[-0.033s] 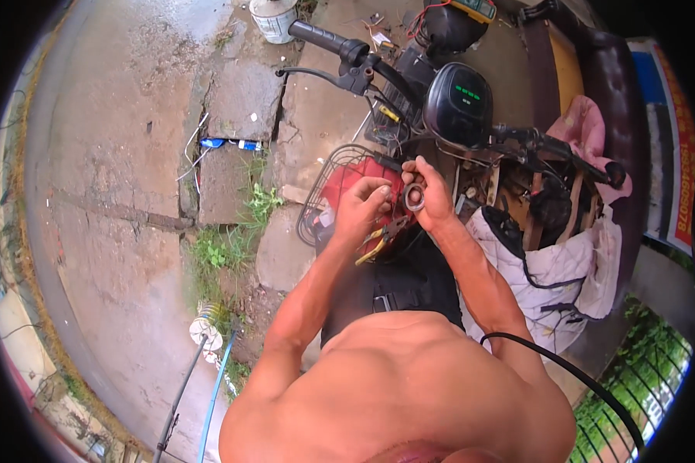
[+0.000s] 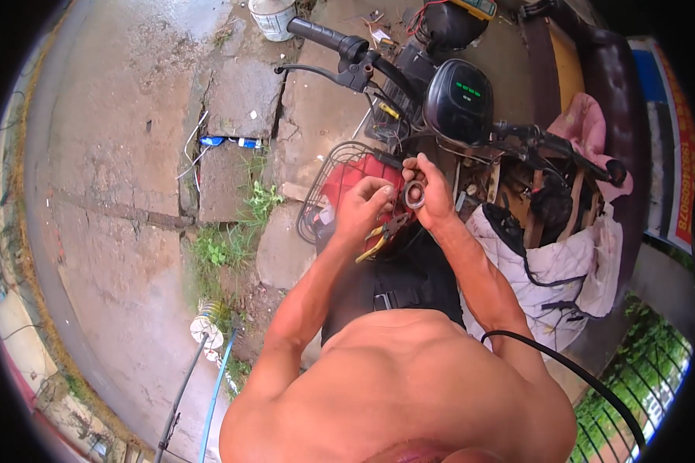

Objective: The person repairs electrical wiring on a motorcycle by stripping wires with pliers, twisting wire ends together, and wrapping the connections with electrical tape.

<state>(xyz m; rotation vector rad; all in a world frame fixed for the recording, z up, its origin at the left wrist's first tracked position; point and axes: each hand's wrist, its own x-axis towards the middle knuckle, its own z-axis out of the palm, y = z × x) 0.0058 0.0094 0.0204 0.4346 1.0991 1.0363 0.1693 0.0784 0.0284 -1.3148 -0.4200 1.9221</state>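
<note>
My right hand [image 2: 432,197] is closed around a small dark grey ring [image 2: 415,195], which looks like a thin roll of tape. Just to its left, my left hand [image 2: 367,202] has thumb and fingertips pinched together; anything between them is too small to make out. Below the two hands, above my lap, lies a pair of pliers [image 2: 394,225] with yellow handles. Red material shows inside the wire basket [image 2: 310,202] beyond my left hand. Ahead stands an electric scooter's handlebar unit with a black display [image 2: 458,103] showing green lights.
A left grip [image 2: 314,35] with brake lever and a right grip [image 2: 567,148] flank the display. A white quilted cover [image 2: 564,270] drapes at right, near a pink cloth [image 2: 583,127]. A white bucket [image 2: 274,19] and a multimeter [image 2: 480,8] are at the far side. Weeds [image 2: 216,251] grow left.
My left hand has shifted very slightly to the right, toward the ring. The right hand still holds the ring in nearly the same place.
</note>
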